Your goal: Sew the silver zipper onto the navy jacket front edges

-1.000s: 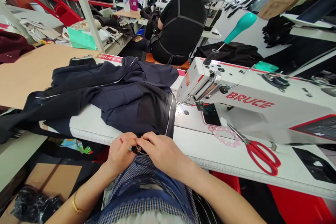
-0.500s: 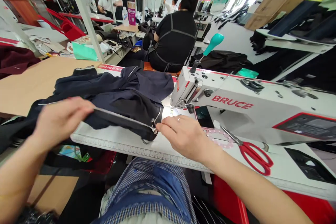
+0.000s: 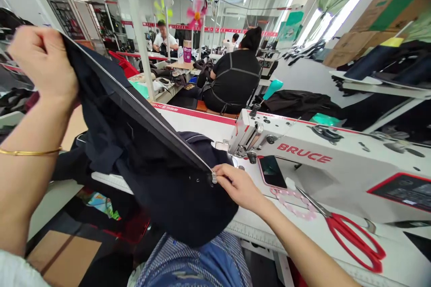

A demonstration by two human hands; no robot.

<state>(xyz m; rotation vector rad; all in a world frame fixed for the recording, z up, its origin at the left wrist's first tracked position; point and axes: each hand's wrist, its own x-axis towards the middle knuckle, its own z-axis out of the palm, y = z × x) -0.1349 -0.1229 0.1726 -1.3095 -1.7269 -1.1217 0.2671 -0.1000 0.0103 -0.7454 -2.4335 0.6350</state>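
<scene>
"What does the dark garment (image 3: 168, 193) look like?"
"Matt cloth, with a shiny metal zipper (image 3: 145, 108)."
"And the sewing machine (image 3: 343, 148)?"
"Smooth, glossy casing. The scissors' blades (image 3: 316, 202) look metal, the phone (image 3: 272, 171) glossy."

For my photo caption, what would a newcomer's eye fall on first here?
Probably the dark garment, its zipper stretched diagonally between the raised left hand and the lower right hand. Then the white BRUCE sewing machine at right, with red-handled scissors in front.

A dark garment (image 3: 161, 179) is stretching along its zipper (image 3: 144, 106).
Left hand (image 3: 45, 63) is gripping it at ten o'clock, right hand (image 3: 239, 187) at five; red-handled scissors (image 3: 330, 218) are lying at four o'clock.
</scene>
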